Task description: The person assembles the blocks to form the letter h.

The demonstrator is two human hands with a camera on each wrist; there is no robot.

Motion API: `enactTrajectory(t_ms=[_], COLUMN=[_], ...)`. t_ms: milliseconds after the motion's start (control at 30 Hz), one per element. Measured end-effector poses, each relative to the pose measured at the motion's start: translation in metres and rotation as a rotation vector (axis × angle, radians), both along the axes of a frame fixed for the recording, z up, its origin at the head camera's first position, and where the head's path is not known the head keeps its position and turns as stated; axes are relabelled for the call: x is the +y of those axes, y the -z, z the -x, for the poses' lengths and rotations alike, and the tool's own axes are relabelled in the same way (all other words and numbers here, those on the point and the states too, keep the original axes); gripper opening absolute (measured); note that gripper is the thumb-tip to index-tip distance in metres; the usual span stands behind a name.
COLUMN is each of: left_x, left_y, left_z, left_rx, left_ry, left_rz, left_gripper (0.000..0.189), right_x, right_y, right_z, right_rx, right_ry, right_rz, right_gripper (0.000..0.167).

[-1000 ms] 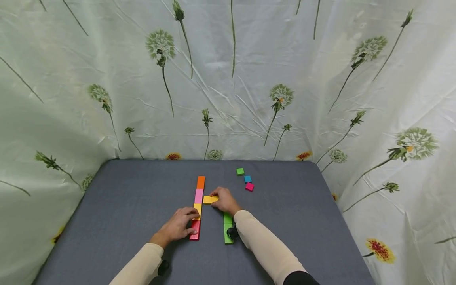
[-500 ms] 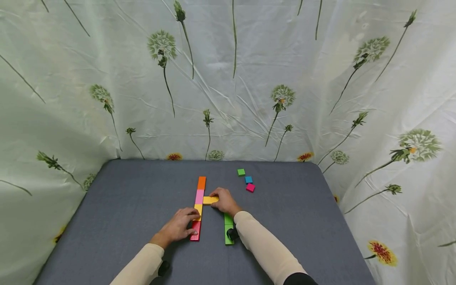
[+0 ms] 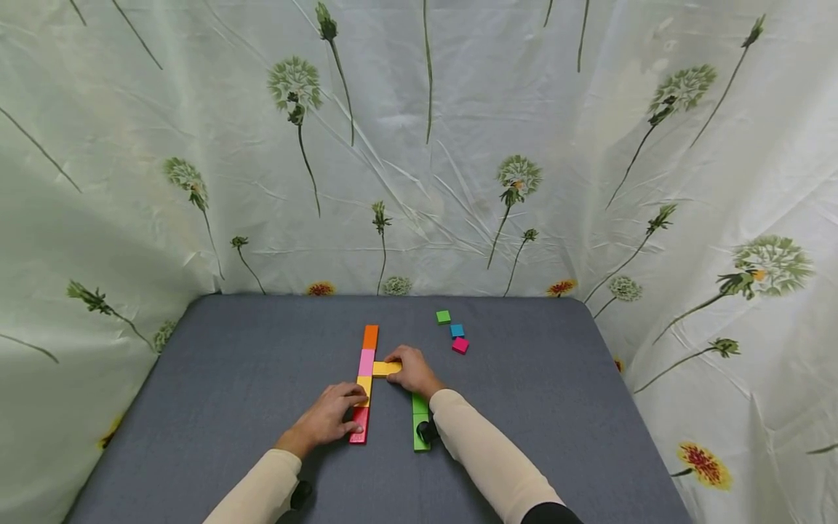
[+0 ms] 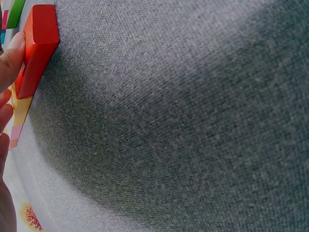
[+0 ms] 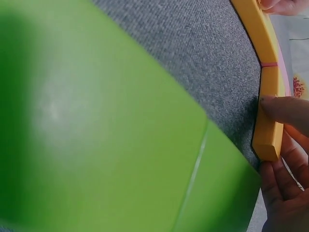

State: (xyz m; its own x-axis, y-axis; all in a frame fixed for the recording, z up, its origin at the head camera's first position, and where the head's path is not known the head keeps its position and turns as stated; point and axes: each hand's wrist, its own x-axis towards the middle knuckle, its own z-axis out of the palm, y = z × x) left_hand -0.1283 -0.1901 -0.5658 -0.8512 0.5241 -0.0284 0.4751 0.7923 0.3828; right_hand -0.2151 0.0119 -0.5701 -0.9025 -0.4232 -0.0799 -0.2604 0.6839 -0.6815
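A row of orange [image 3: 371, 336], pink [image 3: 366, 362], yellow [image 3: 363, 382] and red [image 3: 359, 437] blocks lies end to end in the head view. My left hand [image 3: 322, 416] rests on its near part, fingertips on the yellow block and thumb on the red one [image 4: 41, 53]. My right hand [image 3: 412, 370] pinches a second yellow block [image 3: 385, 369] between thumb and fingers. That block sits crosswise, its left end right at the row near the pink-yellow joint. Green blocks [image 3: 421, 442] lie in a line under my right wrist, partly hidden by it.
Three small square blocks stand farther back: green [image 3: 443, 317], blue [image 3: 457, 330] and magenta [image 3: 461, 346]. The grey cloth-covered table [image 3: 262, 342] ends at a flower-print curtain [image 3: 419, 182] behind and at the sides.
The pinched yellow block has slid slightly left, closing the small gap to the row. The left hand stays in place on the row.
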Motion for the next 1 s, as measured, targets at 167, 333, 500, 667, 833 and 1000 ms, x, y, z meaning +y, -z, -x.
enactTrajectory(t_ms=[167, 333, 500, 667, 833, 1000], left_x=[0.002, 0.001, -0.002, -0.002, -0.002, -0.001], left_y=[0.000, -0.001, 0.001, 0.003, 0.002, 0.001], left_z=[0.000, 0.000, 0.000, -0.002, -0.003, -0.003], left_rx=[-0.011, -0.004, 0.009, 0.000, 0.004, 0.000], left_ry=[0.002, 0.017, 0.020, 0.001, -0.008, -0.013], left_rz=[-0.006, -0.019, -0.025, -0.036, -0.046, -0.050], left_gripper=[0.045, 0.045, 0.045, 0.046, 0.045, 0.045], right_x=[0.006, 0.021, 0.046, 0.075, 0.102, 0.123], right_y=[-0.002, -0.005, -0.007, -0.006, -0.006, -0.005], right_z=[-0.001, 0.003, 0.008, 0.015, 0.020, 0.021], right_rx=[-0.029, -0.029, 0.041, 0.112, 0.183, 0.190], right_ry=[0.006, 0.038, 0.102, 0.182, 0.266, 0.330], right_rz=[0.032, 0.096, 0.118, 0.127, 0.132, 0.127], right_gripper=[0.032, 0.041, 0.038, 0.036, 0.035, 0.033])
